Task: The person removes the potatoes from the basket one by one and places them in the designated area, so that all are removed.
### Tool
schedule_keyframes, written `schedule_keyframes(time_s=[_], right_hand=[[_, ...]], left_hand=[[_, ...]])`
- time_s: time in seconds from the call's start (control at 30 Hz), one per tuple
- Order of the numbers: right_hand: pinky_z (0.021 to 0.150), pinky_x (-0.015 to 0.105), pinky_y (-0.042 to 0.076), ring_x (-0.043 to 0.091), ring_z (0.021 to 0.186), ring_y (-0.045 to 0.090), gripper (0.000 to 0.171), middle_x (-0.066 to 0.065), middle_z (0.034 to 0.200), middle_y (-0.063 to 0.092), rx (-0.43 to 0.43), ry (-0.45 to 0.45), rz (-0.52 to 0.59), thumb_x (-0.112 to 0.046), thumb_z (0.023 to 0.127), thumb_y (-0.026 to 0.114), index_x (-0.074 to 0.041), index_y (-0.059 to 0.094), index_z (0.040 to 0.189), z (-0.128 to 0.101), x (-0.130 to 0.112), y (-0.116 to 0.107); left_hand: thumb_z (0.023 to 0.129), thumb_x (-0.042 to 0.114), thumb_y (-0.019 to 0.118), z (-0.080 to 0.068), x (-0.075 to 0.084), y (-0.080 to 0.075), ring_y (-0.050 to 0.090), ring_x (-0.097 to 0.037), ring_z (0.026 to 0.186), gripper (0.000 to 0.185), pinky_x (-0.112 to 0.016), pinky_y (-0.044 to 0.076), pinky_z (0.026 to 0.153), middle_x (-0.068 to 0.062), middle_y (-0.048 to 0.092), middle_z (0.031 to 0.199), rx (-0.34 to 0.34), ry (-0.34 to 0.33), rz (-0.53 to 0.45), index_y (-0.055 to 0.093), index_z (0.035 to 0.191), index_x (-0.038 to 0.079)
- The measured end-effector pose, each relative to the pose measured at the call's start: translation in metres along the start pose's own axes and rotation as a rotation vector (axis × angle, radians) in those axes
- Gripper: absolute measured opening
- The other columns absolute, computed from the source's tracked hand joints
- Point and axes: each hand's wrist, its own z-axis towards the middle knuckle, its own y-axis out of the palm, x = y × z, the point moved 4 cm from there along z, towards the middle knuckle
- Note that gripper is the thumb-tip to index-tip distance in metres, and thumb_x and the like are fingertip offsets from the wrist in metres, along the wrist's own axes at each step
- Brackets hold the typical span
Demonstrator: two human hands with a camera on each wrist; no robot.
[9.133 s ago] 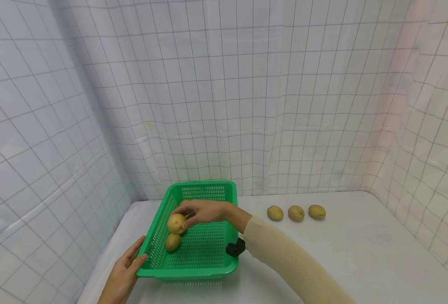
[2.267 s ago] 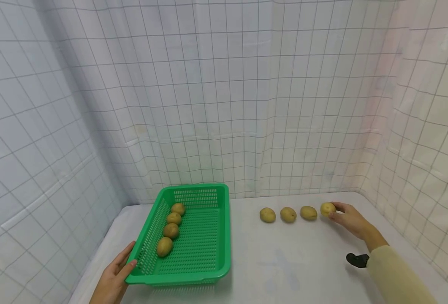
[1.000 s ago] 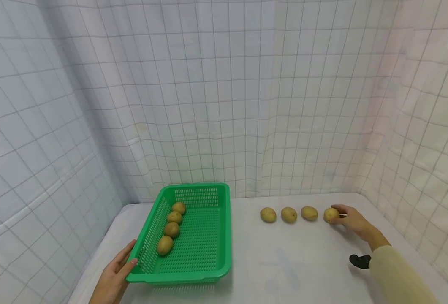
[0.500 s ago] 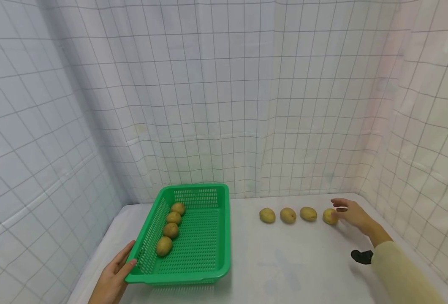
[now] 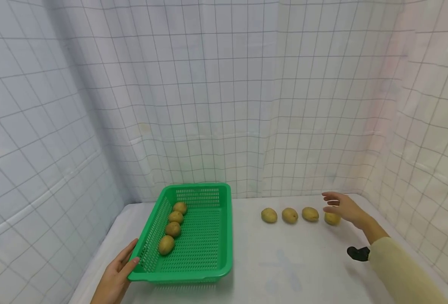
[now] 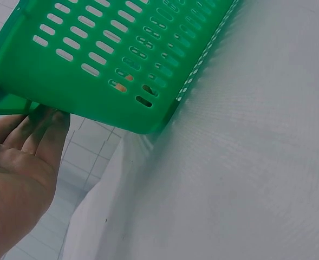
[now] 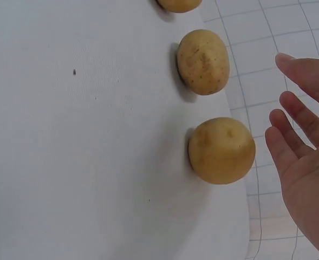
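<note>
My left hand (image 5: 114, 272) holds the near left corner of a green plastic basket (image 5: 224, 272), its thumb over the rim and fingers outside. In the left wrist view, the fingers lie under the rim by the slotted wall (image 6: 78, 70). Several potatoes (image 5: 166, 245) form a line along the basket's left side. On the white table to the right, several more stand in a row. My right hand (image 5: 347, 210), fingers spread, hovers over the rightmost potato (image 5: 332, 218) and partly hides it. The right wrist view shows a gap between that potato (image 7: 222, 151) and the hand (image 7: 311, 162).
The other table potatoes are a left one (image 5: 269, 215), a middle one (image 5: 290, 215) and one (image 5: 310, 214) beside the rightmost. White grid-patterned sheets (image 5: 246, 105) enclose the table (image 5: 277, 261) at the back and sides. A black wrist device (image 5: 358, 253) sits under the right sleeve.
Earlier my right hand held a potato in the basket, then set it at the row's right end. It has now let go and lifted. My left hand keeps its hold on the basket.
</note>
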Motion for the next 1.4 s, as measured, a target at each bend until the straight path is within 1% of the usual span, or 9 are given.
schedule_keyframes(time_s=[0.17,0.37,0.6,0.67,0.9,1.13,1.23,1.3,1.4], right_hand=[[0.108,0.062,0.043,0.052,0.137,0.041,0.061,0.032,0.148,0.045,-0.016,-0.008,-0.021,-0.015,0.101,0.07,0.004,0.043,0.152,0.009,-0.012,0.01],[0.107,0.062,0.043,0.051,0.134,0.045,0.057,0.031,0.145,0.049,-0.04,-0.063,-0.034,-0.013,0.099,0.071,0.003,0.048,0.149,0.014,-0.026,0.023],[0.107,0.061,0.044,0.05,0.133,0.047,0.058,0.032,0.146,0.049,-0.061,-0.098,-0.014,-0.014,0.099,0.072,0.002,0.048,0.149,0.016,-0.04,0.034],[0.107,0.061,0.044,0.051,0.133,0.046,0.059,0.032,0.145,0.048,-0.066,-0.101,-0.007,-0.012,0.099,0.072,0.002,0.047,0.15,0.017,-0.044,0.038],[0.108,0.061,0.043,0.054,0.136,0.041,0.063,0.033,0.147,0.045,-0.136,-0.126,0.068,-0.007,0.099,0.07,0.003,0.041,0.154,0.017,-0.049,0.054],[0.108,0.06,0.043,0.051,0.134,0.046,0.058,0.028,0.143,0.051,-0.164,-0.164,0.067,-0.005,0.099,0.07,-0.001,0.046,0.152,0.022,-0.058,0.065],[0.109,0.059,0.043,0.049,0.134,0.048,0.06,0.029,0.143,0.051,-0.195,-0.168,0.071,-0.003,0.098,0.071,-0.001,0.045,0.153,0.024,-0.062,0.069],[0.11,0.059,0.042,0.049,0.134,0.047,0.062,0.027,0.143,0.051,-0.212,-0.168,0.086,-0.003,0.098,0.071,-0.002,0.045,0.153,0.024,-0.065,0.071],[0.108,0.058,0.045,0.048,0.134,0.048,0.063,0.024,0.142,0.052,-0.234,-0.18,0.094,-0.005,0.097,0.072,-0.003,0.044,0.154,0.025,-0.07,0.075]], left_hand=[[0.112,0.008,0.047,0.0,0.0,-0.001,0.046,0.008,0.128,0.067,-0.018,0.046,0.101,-0.036,0.0,0.161,0.008,0.0,-0.006,0.005,0.16,-0.013],[0.112,0.008,0.047,0.001,0.0,0.0,0.046,0.007,0.128,0.066,-0.019,0.046,0.101,-0.032,0.004,0.162,0.012,0.004,-0.004,0.006,0.16,-0.013],[0.112,0.009,0.047,0.003,0.0,0.002,0.046,0.008,0.128,0.067,-0.018,0.046,0.101,-0.038,-0.001,0.161,-0.003,-0.008,-0.008,0.004,0.16,-0.013],[0.112,0.009,0.047,0.003,0.0,0.001,0.046,0.008,0.128,0.067,-0.018,0.046,0.101,-0.037,-0.001,0.161,-0.002,-0.011,-0.007,0.005,0.16,-0.012],[0.111,0.008,0.049,0.001,-0.002,-0.001,0.047,0.008,0.127,0.067,-0.018,0.047,0.1,-0.033,0.002,0.162,0.02,-0.023,-0.01,0.007,0.16,-0.013],[0.112,0.01,0.049,0.001,0.0,-0.001,0.045,0.013,0.125,0.068,-0.016,0.047,0.099,-0.035,-0.002,0.162,0.028,-0.034,-0.007,0.007,0.16,-0.011],[0.112,0.009,0.049,0.0,-0.001,-0.001,0.045,0.012,0.126,0.068,-0.017,0.047,0.099,-0.031,0.001,0.163,0.027,-0.029,-0.01,0.007,0.16,-0.011],[0.112,0.009,0.049,0.001,-0.001,-0.001,0.045,0.012,0.126,0.068,-0.017,0.047,0.099,-0.031,0.001,0.163,0.028,-0.03,-0.01,0.007,0.161,-0.011],[0.112,0.01,0.049,0.001,0.0,0.0,0.045,0.012,0.126,0.068,-0.017,0.047,0.099,-0.031,0.001,0.164,0.032,-0.031,-0.006,0.008,0.161,-0.011]])
